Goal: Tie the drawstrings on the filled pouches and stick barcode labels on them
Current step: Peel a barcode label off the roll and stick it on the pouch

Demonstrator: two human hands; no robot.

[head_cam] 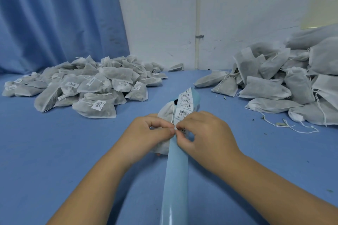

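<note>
- One barcode label (180, 129), lowest on the pale-blue backing strip (176, 170), is pinched by the fingertips of both the left hand (150, 133) and the right hand (203, 131).
- Under them a white pouch (164, 111) lies mid-table (73, 151).
- Labelled pouches (91, 82) are piled far left, unlabelled pouches (274, 86) right.

Bare forearms (102, 184), hands (148, 133) (204, 131) (short nails)

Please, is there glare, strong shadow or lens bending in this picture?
Head view: light soft and even, faint shadows under the left hand and right hand pinching the glossy light-blue label backing strip; a white glare streak on that strip near the bottom edge; its barcode print too soft to read; wide lens stretches the corners.
</note>
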